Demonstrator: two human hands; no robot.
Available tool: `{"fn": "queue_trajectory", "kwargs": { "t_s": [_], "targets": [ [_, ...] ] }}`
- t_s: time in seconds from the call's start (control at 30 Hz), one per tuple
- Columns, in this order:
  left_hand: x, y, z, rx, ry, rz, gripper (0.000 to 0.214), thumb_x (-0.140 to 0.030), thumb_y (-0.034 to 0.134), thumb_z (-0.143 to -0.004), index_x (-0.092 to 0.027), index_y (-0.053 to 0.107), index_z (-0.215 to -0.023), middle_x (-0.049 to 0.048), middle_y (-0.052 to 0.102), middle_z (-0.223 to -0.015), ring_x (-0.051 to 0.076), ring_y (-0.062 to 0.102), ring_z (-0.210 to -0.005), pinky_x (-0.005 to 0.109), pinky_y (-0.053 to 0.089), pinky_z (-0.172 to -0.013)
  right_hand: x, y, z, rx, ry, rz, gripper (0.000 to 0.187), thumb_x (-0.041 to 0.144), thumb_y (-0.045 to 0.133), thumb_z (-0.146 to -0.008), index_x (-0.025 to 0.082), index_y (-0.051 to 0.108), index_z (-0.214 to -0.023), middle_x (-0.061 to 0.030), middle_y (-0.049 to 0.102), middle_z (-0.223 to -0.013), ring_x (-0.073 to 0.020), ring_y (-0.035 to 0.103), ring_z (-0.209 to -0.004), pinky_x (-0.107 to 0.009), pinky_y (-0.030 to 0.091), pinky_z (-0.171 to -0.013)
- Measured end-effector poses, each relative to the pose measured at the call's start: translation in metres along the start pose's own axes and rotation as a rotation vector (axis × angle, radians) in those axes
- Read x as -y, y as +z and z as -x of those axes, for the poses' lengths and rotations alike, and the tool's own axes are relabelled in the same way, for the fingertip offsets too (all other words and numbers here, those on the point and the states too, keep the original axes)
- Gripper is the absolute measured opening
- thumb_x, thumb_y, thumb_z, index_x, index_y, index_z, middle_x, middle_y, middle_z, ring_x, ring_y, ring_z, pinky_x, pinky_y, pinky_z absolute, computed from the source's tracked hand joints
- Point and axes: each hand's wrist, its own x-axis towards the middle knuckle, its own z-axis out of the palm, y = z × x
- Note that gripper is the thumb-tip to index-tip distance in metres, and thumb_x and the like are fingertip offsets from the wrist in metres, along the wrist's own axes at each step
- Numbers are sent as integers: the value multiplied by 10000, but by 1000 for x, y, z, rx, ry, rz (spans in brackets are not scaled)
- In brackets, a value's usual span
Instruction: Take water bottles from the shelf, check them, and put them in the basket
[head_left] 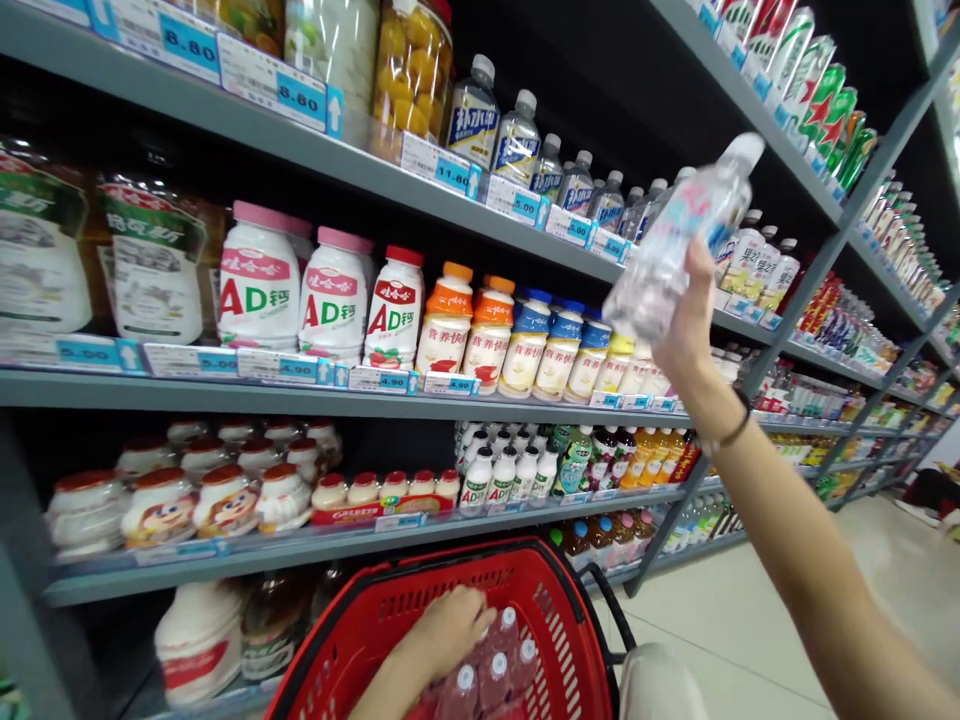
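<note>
My right hand (694, 300) is raised in front of the shelves, closed round a clear plastic drink bottle (675, 250). The bottle has a white cap and a pink and blue label, and it tilts with its cap up to the right. Lower down, my left hand (450, 625) reaches inside a red plastic shopping basket (570, 620). Its fingers curl down beside several small bottles of pinkish drink (493, 680) with pale caps; what the fingertips grip is hidden.
Grey shelves (360, 398) hold rows of white milk-drink bottles (334, 295), orange- and blue-capped bottles (529, 345), jars (409, 75) and clear water bottles (517, 140). Cans (829, 115) stand upper right. A black basket handle (611, 600) sticks out near the pale tiled floor (750, 620).
</note>
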Motion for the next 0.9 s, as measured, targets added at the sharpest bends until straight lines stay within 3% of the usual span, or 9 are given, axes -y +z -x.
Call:
{"fn": "queue_trajectory", "kwargs": {
  "t_s": [0.1, 0.17, 0.27, 0.33, 0.4, 0.5, 0.63, 0.77, 0.9],
  "targets": [
    [-15, -11, 0, -123, 152, 462, 544, -565, 330, -1026, -204, 708, -1173, 129, 736, -1173, 273, 669, -1130, 413, 466, -1032, -9, 7, 139, 143, 335, -381, 721, 678, 663, -816, 199, 556, -1344, -158, 669, -1255, -339, 641, -1189, -489, 539, -974],
    [-26, -15, 0, -196, 226, 776, 625, -657, 338, -1003, -213, 628, -1334, 130, 681, -1312, 259, 626, -1214, 398, 467, -1051, -21, 20, 223, 238, 533, -470, 691, 604, 761, -759, 199, 593, -1293, -139, 712, -1201, -310, 698, -1054, -444, 572, -917],
    [-38, -12, -6, -342, 282, 1171, 696, -686, 606, -880, -197, 608, -1376, 143, 642, -1385, 283, 593, -1285, 390, 477, -1068, -42, 46, 317, 281, 737, -435, 676, 486, 819, -745, 171, 603, -1303, -136, 712, -1238, -297, 681, -1097, -422, 539, -991],
    [-40, -5, -12, -415, 204, 1291, 720, -570, 866, -682, -168, 688, -1252, 142, 707, -1277, 292, 657, -1179, 379, 502, -1039, -55, 63, 357, 298, 812, -405, 704, 437, 845, -727, 160, 598, -1325, -144, 693, -1279, -302, 665, -1136, -429, 521, -1014],
    [-37, 1, -18, -464, 88, 1362, 674, -478, 949, -573, -135, 741, -1115, 137, 760, -1132, 273, 710, -1030, 361, 542, -959, -65, 77, 383, 327, 843, -405, 776, 394, 874, -695, 169, 572, -1373, -148, 656, -1346, -307, 639, -1194, -439, 497, -1048],
    [-30, 5, -19, -527, -36, 1407, 596, -438, 967, -535, -111, 771, -993, 117, 787, -967, 226, 720, -868, 309, 566, -825, -73, 88, 404, 365, 880, -500, 876, 359, 901, -677, 220, 506, -1446, -134, 592, -1444, -295, 593, -1283, -432, 455, -1103],
    [-28, -5, -9, -615, -128, 1439, 493, -440, 953, -557, -114, 779, -883, 72, 772, -823, 158, 672, -708, 239, 533, -686, -65, 91, 413, 321, 1108, -846, 643, 558, 750, -831, 233, 562, -1353, -124, 659, -1350, -283, 639, -1220, -432, 488, -1057],
    [-30, -16, -3, -665, -159, 1433, 440, -476, 926, -600, -116, 739, -770, 31, 717, -703, 115, 597, -609, 207, 474, -598, -53, 90, 415, 387, 1384, -1218, 663, 730, 453, -936, 160, 641, -1219, -161, 725, -1157, -287, 717, -981, -417, 580, -825],
    [-23, -14, -5, -662, -165, 1358, 447, -492, 890, -657, -116, 738, -844, 38, 724, -746, 137, 625, -655, 237, 506, -653, -52, 94, 423, 473, 1433, -1327, 637, 712, 495, -925, 127, 696, -1076, -144, 739, -937, -231, 693, -703, -323, 557, -574]
  ]
}}
